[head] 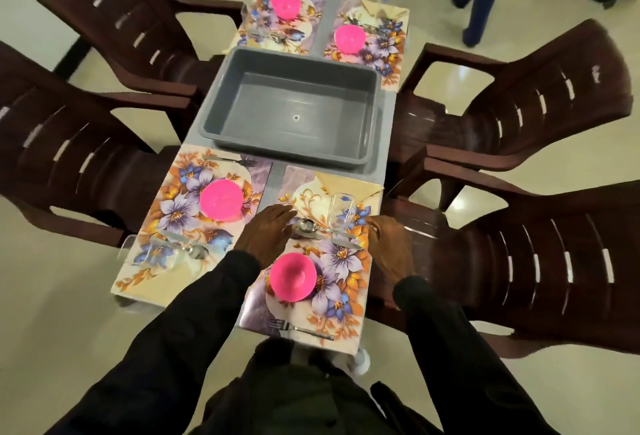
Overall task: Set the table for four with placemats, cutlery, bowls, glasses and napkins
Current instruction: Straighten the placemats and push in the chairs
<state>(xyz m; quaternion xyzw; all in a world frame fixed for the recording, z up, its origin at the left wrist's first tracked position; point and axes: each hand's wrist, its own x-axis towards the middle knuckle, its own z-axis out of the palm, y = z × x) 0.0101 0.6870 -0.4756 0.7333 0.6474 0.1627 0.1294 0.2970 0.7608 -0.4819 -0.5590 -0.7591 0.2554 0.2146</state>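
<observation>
Black sleeves run up from the bottom edge to both hands, which sit over the near-right place setting; beneath everything the narrow grey desk [275, 178] stretches away from the person, four settings on it, two near and two far; a grey tub [294, 105] with nothing in it fills the middle. The thing in hand is the near-right mat [343, 261], floral, its long axis running away from the person, its near end at the desk's near edge; it lies squarely between the hands, so neither is nearer, one at each long side. The left hand [266, 233] rests palm down on the mat's left part, fingers straight and spread, gripping nothing; the right hand [389, 247] is at the mat's right edge with fingers bent down over it; whether it pinches the edge or only touches, I cannot tell. A folded tan napkin [349, 185] lies at the mat's far end; a pink bowl [292, 277] sits nearer the person than the hands, left of centre; a clear glass [341, 211] is between the hands and the napkin, upright or tipped I cannot tell. Knife [346, 244] and spoon [306, 225] lie crosswise between the hands, the spoon's bowl just beside the left fingertips; a fork [301, 329] lies crosswise at the near end. By my judgement any squaring of the mat would call for both hands moving together, since the setting rides on it.
</observation>
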